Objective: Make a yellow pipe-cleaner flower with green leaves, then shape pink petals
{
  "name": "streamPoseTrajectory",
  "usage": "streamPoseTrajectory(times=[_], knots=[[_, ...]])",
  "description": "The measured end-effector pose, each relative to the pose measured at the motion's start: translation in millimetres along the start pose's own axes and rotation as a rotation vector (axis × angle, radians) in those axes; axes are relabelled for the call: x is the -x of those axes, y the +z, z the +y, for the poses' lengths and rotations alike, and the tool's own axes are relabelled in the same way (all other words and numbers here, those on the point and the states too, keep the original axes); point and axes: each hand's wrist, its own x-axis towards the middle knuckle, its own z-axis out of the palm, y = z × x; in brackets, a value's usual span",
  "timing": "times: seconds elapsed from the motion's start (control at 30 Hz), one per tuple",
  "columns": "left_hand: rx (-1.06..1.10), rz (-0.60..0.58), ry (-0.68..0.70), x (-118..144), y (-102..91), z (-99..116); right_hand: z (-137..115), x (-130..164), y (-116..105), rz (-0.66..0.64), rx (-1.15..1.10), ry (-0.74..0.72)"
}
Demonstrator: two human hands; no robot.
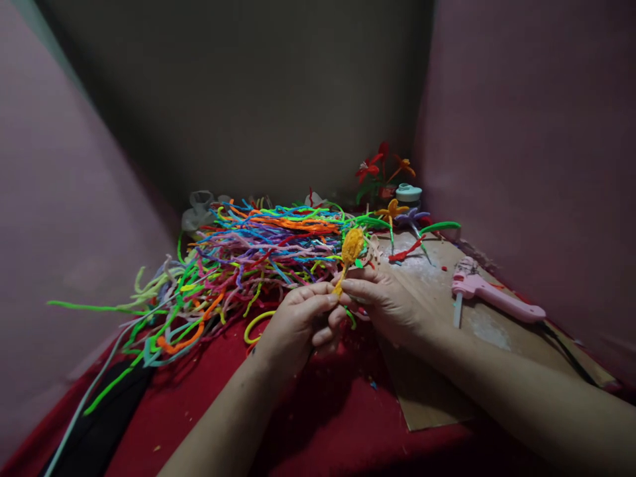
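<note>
Over the red cloth, near the cardboard's left edge, the left hand and right hand are both pinching a yellow pipe-cleaner piece by its stem; keeping pinches low is, I judge, sparing its oval head.

We look through a single camera worn on the head, facing forward and tipped down along the person's own arms. The left forearm rises from the bottom edge and the right forearm from the lower right, bringing the left hand and right hand close before us, near mid-frame. Past them, a little farther off, we see the heap of fuzzy stems. Our view is wide, reaching from the red cloth below to the dark wall behind
</note>
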Motion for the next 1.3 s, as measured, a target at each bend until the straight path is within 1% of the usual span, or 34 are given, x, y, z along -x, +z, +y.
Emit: streamPoseTrajectory(times=[0.27,0.5,0.87,0.93,1.0,1.07,1.1,1.13,1.17,1.23,1.3], knots=[[-0.007,0.010,-0.036,2,2.5,3,0,0,-2,-0.033,0.050,-0.019],[-0.031,0.035,-0.015,1,3.4,1,2,-1,-3,-0.060,0.058,-0.029],[0.017,-0.006,-0.009,-1,0.5,0,3,-1,-4,-0.047,0.015,-0.008],[0.008,-0.002,-0.011,-1,0.9,0,2,-1,-3,-0.033,0.028,-0.011],[-0.045,0.009,-0.005,-1,1.5,0,1,-1,-2,-0.015,0.042,-0.015],[-0.208,0.052,0.024,-1,1.9,-1,0,0,-1,0.009,0.051,-0.019],[-0.341,0.097,0.065,-1,1.8,-2,0,0,0,0.022,0.052,-0.018],[-0.509,0.156,0.135,-2,1.6,-5,0,1,0,0.036,0.051,-0.014],[-0.699,0.223,0.229,-2,0.9,-8,0,1,0,0.051,0.050,-0.011],[-1.099,0.348,0.468,-4,-1.5,-16,0,1,1,0.088,0.048,-0.005],[-1.441,0.407,0.659,-7,-5.3,-23,0,2,3,0.131,0.054,-0.017]])
